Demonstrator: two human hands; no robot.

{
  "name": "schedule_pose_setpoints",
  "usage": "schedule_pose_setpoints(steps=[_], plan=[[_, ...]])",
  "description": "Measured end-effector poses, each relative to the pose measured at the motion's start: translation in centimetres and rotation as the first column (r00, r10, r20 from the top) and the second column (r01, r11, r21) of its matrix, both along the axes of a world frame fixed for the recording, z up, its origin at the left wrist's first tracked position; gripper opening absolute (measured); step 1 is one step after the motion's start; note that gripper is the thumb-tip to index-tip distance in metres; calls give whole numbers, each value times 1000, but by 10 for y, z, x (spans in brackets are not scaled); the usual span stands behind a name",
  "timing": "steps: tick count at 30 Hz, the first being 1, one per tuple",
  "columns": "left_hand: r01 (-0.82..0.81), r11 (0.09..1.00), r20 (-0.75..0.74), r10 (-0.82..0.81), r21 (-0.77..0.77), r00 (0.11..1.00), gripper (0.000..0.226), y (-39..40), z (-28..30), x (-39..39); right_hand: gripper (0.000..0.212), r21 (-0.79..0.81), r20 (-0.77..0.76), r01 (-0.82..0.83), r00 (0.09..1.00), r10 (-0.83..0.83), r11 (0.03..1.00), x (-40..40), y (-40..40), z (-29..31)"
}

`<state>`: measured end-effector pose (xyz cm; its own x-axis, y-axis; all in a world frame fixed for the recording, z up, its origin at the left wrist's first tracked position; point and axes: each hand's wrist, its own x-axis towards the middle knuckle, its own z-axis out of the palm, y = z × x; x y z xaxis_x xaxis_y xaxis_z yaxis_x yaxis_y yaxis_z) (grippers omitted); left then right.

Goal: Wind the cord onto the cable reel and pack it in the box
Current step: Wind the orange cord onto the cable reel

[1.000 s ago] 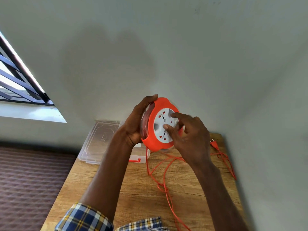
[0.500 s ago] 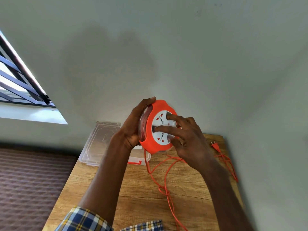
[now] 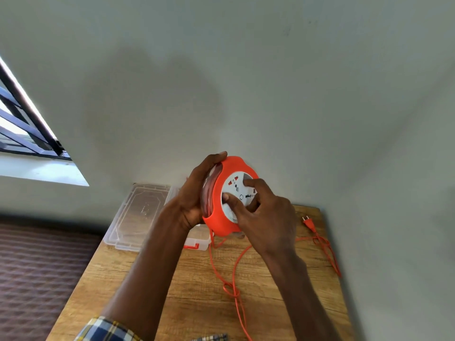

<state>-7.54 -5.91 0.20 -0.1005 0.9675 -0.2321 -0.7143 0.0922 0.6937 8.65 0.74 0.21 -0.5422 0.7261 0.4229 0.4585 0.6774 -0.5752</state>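
The left hand (image 3: 197,193) grips the orange cable reel (image 3: 221,212) from behind, thumb curled over its top rim, and holds it up on edge above the far end of the wooden table (image 3: 192,286). The right hand (image 3: 266,217) rests on the reel's white socket face (image 3: 236,190), its fingers bent, with fingertips (image 3: 247,182) pressed onto the disc. Red marks show beside the sockets, but no brand or writing can be read there. The orange cord (image 3: 236,296) hangs from the bottom of the reel and lies in loose loops across the table, ending at the plug (image 3: 309,223) near the far right corner. The clear plastic box (image 3: 199,236), with an orange latch, sits behind the left wrist, and its clear lid (image 3: 138,215) lies flat just to the left. A window (image 3: 27,134) is at the left.
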Motion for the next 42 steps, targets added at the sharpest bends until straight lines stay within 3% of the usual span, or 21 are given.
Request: schedule_pose_setpoints(steps=[4, 7, 9, 12, 16, 21, 25, 28, 31, 34, 37, 42], plan=[[-17, 1000, 6, 17, 17, 1000, 53, -3, 3, -5, 39, 39, -12, -197, 980, 197, 980, 11, 20, 4], [-25, 999, 26, 24, 22, 999, 54, -5, 2, -8, 55, 64, 70, -424, 905, 420, 903, 17, 30, -1], [-22, 999, 28, 21, 33, 999, 53, -6, 1, -8, 60, 35, 97, -478, 875, 473, 877, 17, 31, -3], [-11, 999, 18, 10, 32, 1000, 57, -7, 2, -8, 61, 76, 104, -470, 881, 461, 880, 16, 30, -6], [11, 1000, -4, -11, 13, 1000, 60, -7, 5, -6, 59, 164, 117, -342, 938, 326, 925, 13, 26, -7], [4, 1000, -35, -4, -1, 999, 55, -2, 9, -4, 70, -8, -37, -103, 994, 103, 995, 8, 8, -2], [6, 1000, 5, -6, 18, 1000, 52, -1, 6, 3, 68, 34, -94, 29, 995, -25, 999, 0, 1, -2], [1, 999, 13, -1, 32, 1000, 55, -2, 2, 1, 58, 40, -83, -19, 996, 22, 999, 2, 7, -4], [6, 999, 23, -7, 38, 1000, 60, -4, -1, -5, 41, 35, -104, -218, 970, 221, 975, 10, 24, -6], [3, 1000, 30, -4, 30, 1000, 62, -4, -5, -8, 56, 118, 12, -384, 923, 386, 916, 18, 37, -10], [23, 999, 27, -23, 34, 999, 59, -4, -6, -9, 56, 137, 71, -477, 879, 472, 868, 17, 34, -11], [41, 999, 35, -42, 28, 999, 58, -4, -7, -9, 58, 124, 78, -441, 897, 435, 889, 13, 33, -11]])
